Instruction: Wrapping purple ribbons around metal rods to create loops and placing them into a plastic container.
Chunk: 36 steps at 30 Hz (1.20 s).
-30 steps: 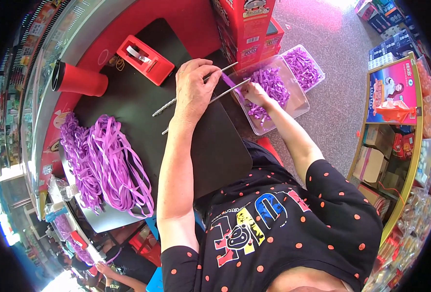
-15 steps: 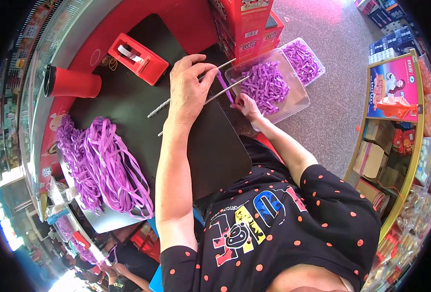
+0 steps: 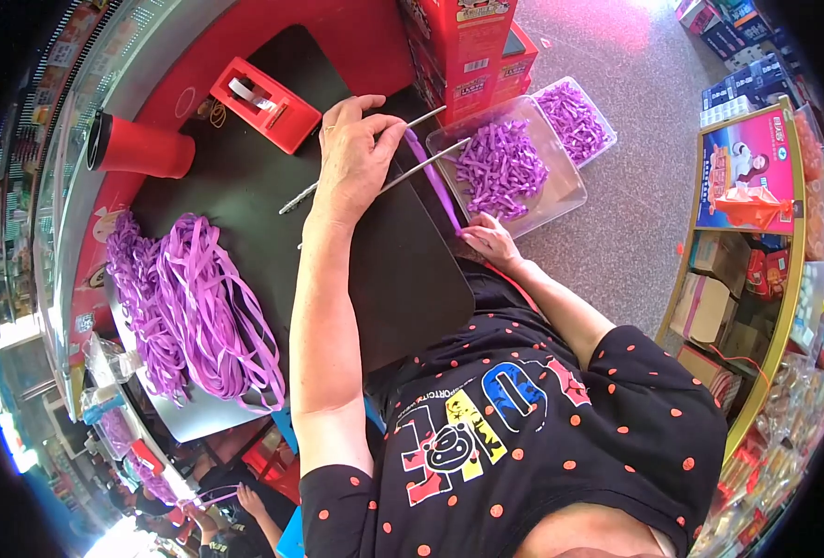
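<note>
My left hand (image 3: 354,160) is closed over the black tabletop around two thin metal chopsticks (image 3: 426,166), with twisted-looking ends showing on its left. A narrow purple ribbon (image 3: 438,188) runs from beside the left thumb and the upper chopstick down to my right hand (image 3: 492,242). The right fingers pinch the ribbon's lower end, just below a clear plastic box (image 3: 568,193). Inside that box lies a heap of short purple ribbon pieces (image 3: 503,167). The chopstick tips point toward the box, one near its left rim. My left palm and some fingers are hidden.
Long purple ribbon bundles (image 3: 212,316) lie at the table's left. A red tape dispenser (image 3: 268,107) and red cup (image 3: 147,149) stand farther back. Red cartons (image 3: 454,56) rise behind the box; a second tub (image 3: 609,139) holds more pieces. At lower left, another person's hands hold purple ribbon.
My right hand has moved down and slightly right, away from the left, and a longer stretch of ribbon shows between them. The left hand has shifted only slightly.
</note>
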Motion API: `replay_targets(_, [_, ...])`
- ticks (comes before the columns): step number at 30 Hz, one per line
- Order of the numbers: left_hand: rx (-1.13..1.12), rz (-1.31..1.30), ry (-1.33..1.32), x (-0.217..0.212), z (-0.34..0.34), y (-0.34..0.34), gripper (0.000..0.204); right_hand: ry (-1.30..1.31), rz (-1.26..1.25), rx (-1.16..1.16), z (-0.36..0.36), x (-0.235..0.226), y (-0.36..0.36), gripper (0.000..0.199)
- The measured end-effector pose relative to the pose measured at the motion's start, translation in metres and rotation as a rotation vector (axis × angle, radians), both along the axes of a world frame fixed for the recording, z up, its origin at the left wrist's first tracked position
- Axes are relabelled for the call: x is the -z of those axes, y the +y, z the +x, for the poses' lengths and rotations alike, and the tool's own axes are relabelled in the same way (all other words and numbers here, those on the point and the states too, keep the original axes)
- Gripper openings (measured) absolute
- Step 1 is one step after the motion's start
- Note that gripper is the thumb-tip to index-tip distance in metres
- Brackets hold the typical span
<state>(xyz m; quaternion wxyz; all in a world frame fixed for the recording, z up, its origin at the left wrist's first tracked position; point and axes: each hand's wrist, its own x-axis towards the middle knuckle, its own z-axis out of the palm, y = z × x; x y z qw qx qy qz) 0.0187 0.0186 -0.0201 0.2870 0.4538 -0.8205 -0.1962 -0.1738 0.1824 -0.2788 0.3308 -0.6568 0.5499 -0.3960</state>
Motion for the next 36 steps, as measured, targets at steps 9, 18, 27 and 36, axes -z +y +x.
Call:
replay_targets(9, [0.010,0.020,-0.050,0.004,0.003,-0.005,0.024,0.311,-0.346,-0.029,-0.031,-0.082,0.068,0.018])
replay_targets(18, [0.005,0.038,-0.004,0.008,0.004,-0.008,0.022,0.308,-0.520,-0.331,-0.021,-0.148,0.091,0.020])
replay_targets(27, [0.000,0.027,-0.014,0.010,0.005,-0.010,0.021,0.325,-0.455,-0.236,-0.017,-0.164,0.121,0.040])
replay_targets(36, [-0.004,0.049,-0.063,0.009,0.005,-0.010,0.024,0.318,-0.415,-0.119,-0.011,-0.188,0.138,0.047])
